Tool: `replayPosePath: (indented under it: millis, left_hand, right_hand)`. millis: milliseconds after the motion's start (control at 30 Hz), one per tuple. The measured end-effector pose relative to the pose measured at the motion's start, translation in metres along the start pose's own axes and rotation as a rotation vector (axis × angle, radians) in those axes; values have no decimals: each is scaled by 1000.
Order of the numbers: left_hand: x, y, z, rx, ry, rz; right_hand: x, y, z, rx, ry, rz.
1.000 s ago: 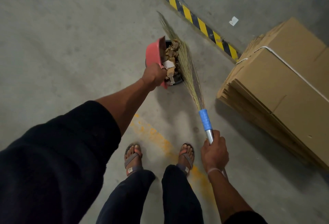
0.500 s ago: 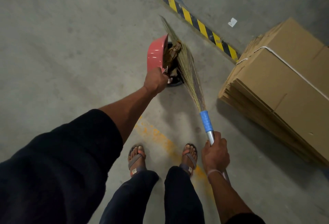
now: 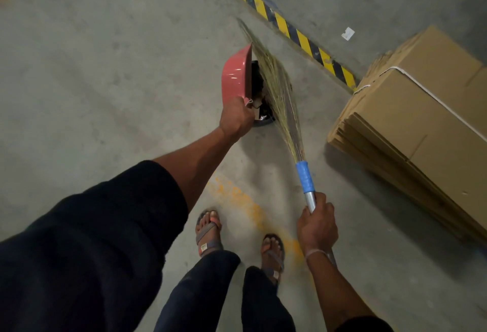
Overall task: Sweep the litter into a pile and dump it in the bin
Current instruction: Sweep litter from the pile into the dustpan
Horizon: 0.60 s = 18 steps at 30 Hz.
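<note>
Litter (image 3: 259, 101): only scraps show now in the dark bin (image 3: 261, 118) at frame centre, between pan and bristles. A second ago a heap of brown bits lay on the red dustpan (image 3: 235, 76); since then the pan has tipped near upright and its load has gone from sight. We judge the dump almost complete.

Left hand (image 3: 235, 118) grips the dustpan handle, fingers clenched round it, just beside the scraps. Right hand (image 3: 317, 226), lower right, fingers wrapped on the broom (image 3: 279, 94) shaft; bristles lean across the bin mouth.

One white scrap (image 3: 347, 33) lies on the floor (image 3: 105, 68), upper right.
</note>
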<state>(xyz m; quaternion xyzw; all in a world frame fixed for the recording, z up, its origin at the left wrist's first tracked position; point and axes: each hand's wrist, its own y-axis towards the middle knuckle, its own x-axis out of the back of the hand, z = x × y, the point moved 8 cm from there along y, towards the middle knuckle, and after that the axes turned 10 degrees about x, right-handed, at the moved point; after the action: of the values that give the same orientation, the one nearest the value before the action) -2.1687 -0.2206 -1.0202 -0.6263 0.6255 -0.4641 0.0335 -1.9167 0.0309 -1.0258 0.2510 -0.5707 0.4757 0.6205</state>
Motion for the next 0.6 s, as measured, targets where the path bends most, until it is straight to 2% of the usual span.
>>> replayPosePath:
  millis: [167,300,433,600]
  left_hand:
    - [-1,-20,12,2,-61,16]
    - [2,-38,39,38,-218,27]
    - [-1,-63,70,145,-369,54]
    - [-6,-101,103,217,-517,44]
  right_hand:
    - [-2,-1,-6,64,78,36]
    - [2,2,-15,68,278,82]
    - [-1,8,-26,40,525,236]
    - [17,16,-23,44,669,419]
